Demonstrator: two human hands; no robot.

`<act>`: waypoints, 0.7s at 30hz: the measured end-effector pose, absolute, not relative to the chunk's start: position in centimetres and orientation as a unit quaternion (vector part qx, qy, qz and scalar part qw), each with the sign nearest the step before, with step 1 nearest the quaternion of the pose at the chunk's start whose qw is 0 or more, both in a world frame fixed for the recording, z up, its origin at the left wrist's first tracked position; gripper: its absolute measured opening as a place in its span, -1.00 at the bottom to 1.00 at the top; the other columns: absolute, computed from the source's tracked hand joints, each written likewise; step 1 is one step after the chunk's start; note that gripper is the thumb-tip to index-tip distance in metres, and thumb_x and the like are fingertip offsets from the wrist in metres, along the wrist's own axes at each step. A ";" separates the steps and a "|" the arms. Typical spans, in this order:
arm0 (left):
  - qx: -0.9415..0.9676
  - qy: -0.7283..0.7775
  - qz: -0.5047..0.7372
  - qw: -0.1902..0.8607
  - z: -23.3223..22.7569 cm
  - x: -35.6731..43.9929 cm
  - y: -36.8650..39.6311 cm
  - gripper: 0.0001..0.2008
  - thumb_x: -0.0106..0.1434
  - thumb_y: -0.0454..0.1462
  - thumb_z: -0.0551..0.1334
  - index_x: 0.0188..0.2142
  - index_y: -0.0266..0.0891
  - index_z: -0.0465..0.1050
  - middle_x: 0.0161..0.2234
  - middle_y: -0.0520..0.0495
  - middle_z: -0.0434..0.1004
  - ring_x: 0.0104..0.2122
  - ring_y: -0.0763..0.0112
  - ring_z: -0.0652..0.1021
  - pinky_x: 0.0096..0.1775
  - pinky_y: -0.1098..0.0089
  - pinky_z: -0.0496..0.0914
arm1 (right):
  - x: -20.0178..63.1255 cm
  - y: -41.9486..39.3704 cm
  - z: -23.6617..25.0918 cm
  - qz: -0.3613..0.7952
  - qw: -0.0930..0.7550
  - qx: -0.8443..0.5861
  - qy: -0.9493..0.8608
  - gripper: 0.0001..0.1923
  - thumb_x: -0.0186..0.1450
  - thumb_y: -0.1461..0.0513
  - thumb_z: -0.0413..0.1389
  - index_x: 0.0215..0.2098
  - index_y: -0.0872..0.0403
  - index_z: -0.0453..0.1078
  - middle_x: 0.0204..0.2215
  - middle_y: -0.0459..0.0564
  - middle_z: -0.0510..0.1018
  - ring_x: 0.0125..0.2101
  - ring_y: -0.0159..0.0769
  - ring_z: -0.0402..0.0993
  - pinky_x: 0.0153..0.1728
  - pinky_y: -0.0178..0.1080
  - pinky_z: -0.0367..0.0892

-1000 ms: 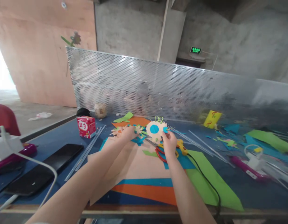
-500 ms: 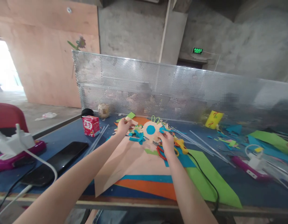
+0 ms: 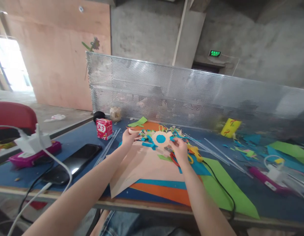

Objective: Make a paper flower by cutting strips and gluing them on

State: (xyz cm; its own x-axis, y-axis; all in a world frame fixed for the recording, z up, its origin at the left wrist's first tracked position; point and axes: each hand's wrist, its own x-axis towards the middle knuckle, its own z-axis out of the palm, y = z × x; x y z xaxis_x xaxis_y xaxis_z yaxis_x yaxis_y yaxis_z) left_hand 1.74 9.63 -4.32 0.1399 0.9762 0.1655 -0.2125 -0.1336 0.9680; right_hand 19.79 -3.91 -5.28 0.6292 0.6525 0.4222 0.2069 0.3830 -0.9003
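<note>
My right hand (image 3: 179,149) pinches the right edge of a beige paper flower (image 3: 161,138) with a round blue centre, held low over the table. My left hand (image 3: 128,137) is just left of the flower, with its fingertips closed on a small peach paper piece (image 3: 134,131). Blue and green paper scraps (image 3: 149,143) lie between the two hands. Under my forearms lies a large beige sheet (image 3: 144,165) over orange and blue sheets (image 3: 164,193). Scissors with red and yellow handles (image 3: 176,159) lie right under my right hand.
A yellow glue gun (image 3: 195,152) with a black cable lies right of the scissors on a green sheet (image 3: 221,188). Clear glue sticks (image 3: 106,149), a red carton (image 3: 104,128), a black phone (image 3: 73,162) and a white charger (image 3: 33,142) lie to the left. A perforated metal screen (image 3: 166,95) closes the back.
My left hand rose from the scraps with a small paper piece and now sits close to the flower. The flower has come lower and nearer to the table. The view has shifted left.
</note>
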 end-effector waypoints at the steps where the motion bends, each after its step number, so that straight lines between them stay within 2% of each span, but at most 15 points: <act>1: 0.520 0.364 0.543 0.550 -4.3 1.7 9.6 -0.70 -0.14 -0.28 0.31 -0.40 -0.27 0.26 -0.51 0.03 0.40 -0.55 0.47 0.49 -0.62 0.57 0.21 | 19.8 -3.8 -5.4 0.159 0.724 -0.535 -0.405 -0.72 -0.13 0.12 0.21 -0.51 0.09 0.30 -0.57 -0.10 0.43 -0.54 -0.26 0.42 -0.45 -0.17 0.41; 5: 0.524 0.325 0.517 0.593 -4.1 1.9 9.4 -0.69 -0.18 -0.24 0.35 -0.44 -0.30 0.33 -0.52 0.00 0.43 -0.56 0.53 0.45 -0.58 0.56 0.24 | 19.9 -3.4 -6.0 0.182 0.721 -0.532 -0.404 -0.70 -0.12 0.12 0.22 -0.51 0.09 0.27 -0.58 -0.12 0.44 -0.51 -0.25 0.45 -0.39 -0.14 0.42; 10: 0.532 0.240 0.438 0.684 -3.5 2.1 8.8 -0.67 -0.17 -0.21 0.37 -0.39 -0.32 0.41 -0.43 -0.09 0.49 -0.47 0.44 0.49 -0.50 0.47 0.34 | 19.9 -3.2 -6.3 0.191 0.729 -0.522 -0.400 -0.69 -0.05 0.09 0.19 -0.47 0.07 0.21 -0.58 -0.14 0.42 -0.45 -0.25 0.47 -0.33 -0.12 0.43; 14: 0.546 0.189 0.393 0.716 -3.5 2.1 8.5 -0.72 -0.25 -0.28 0.41 -0.51 -0.39 0.44 -0.49 -0.12 0.49 -0.51 0.44 0.48 -0.51 0.46 0.34 | 19.8 -3.7 -6.0 0.153 0.711 -0.539 -0.425 -0.74 0.03 0.10 0.13 -0.43 0.07 0.21 -0.50 -0.10 0.44 -0.39 -0.26 0.46 -0.29 -0.14 0.40; 18: 0.498 0.184 0.451 0.717 -3.2 1.8 9.1 -0.70 -0.23 -0.21 0.40 -0.54 -0.33 0.38 -0.60 0.02 0.41 -0.57 0.55 0.44 -0.55 0.53 0.30 | 19.5 -4.6 -5.6 0.123 0.632 -0.570 -0.510 -0.88 -0.02 0.24 0.13 -0.48 0.08 0.29 -0.46 -0.07 0.45 -0.33 -0.26 0.42 -0.22 -0.17 0.32; 21: 0.443 0.197 0.529 0.697 -3.0 1.1 10.2 -0.65 -0.21 -0.14 0.38 -0.57 -0.27 0.26 -0.66 0.16 0.31 -0.64 0.68 0.36 -0.60 0.61 0.22 | 19.3 -5.1 -5.5 0.136 0.549 -0.584 -0.582 -0.91 -0.04 0.33 0.03 -0.53 0.09 0.34 -0.46 -0.07 0.48 -0.33 -0.27 0.43 -0.26 -0.23 0.33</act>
State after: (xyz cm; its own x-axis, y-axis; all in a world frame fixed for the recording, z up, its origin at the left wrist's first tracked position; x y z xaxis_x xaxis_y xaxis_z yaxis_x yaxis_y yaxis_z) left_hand 1.08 10.23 -3.00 0.3626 0.9114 0.1946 -0.5628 0.0477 0.8252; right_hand 19.33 -5.10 -5.54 0.2860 0.8293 0.4801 0.5301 0.2805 -0.8002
